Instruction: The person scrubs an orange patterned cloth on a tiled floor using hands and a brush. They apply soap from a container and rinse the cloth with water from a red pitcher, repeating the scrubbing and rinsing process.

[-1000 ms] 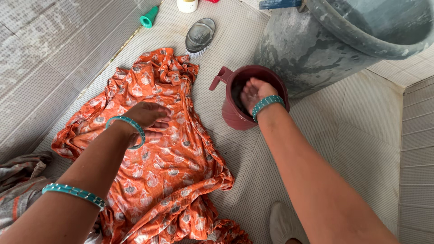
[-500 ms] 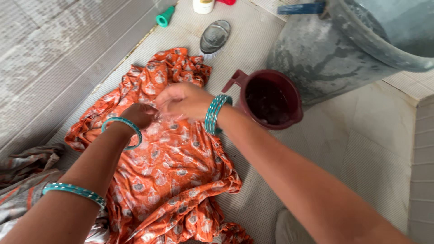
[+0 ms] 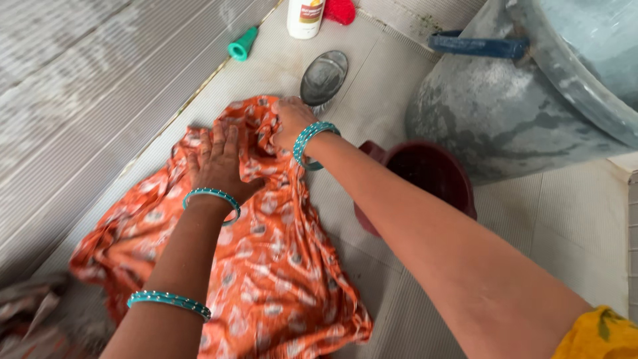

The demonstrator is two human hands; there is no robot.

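Note:
An orange patterned cloth (image 3: 266, 266) lies spread on the tiled floor. My left hand (image 3: 219, 163) presses flat on its upper part, fingers together and pointing away from me. My right hand (image 3: 282, 123) is beside it, fingers curled into the bunched far edge of the cloth. Both wrists carry teal bangles. A dark red mug (image 3: 432, 176) stands right of the cloth, partly hidden behind my right forearm.
A grey scrubbing brush (image 3: 323, 76) lies just beyond the cloth. Farther back are a white bottle (image 3: 305, 16), a red scrubber (image 3: 339, 10) and a green cap-like piece (image 3: 240, 45). A large grey tub (image 3: 505, 113) fills the upper right. Another cloth (image 3: 30, 319) lies lower left.
My right hand left the mug, crossed over the cloth and now grips its far edge. My left hand slid up and lies flat on the cloth. The view shifted forward.

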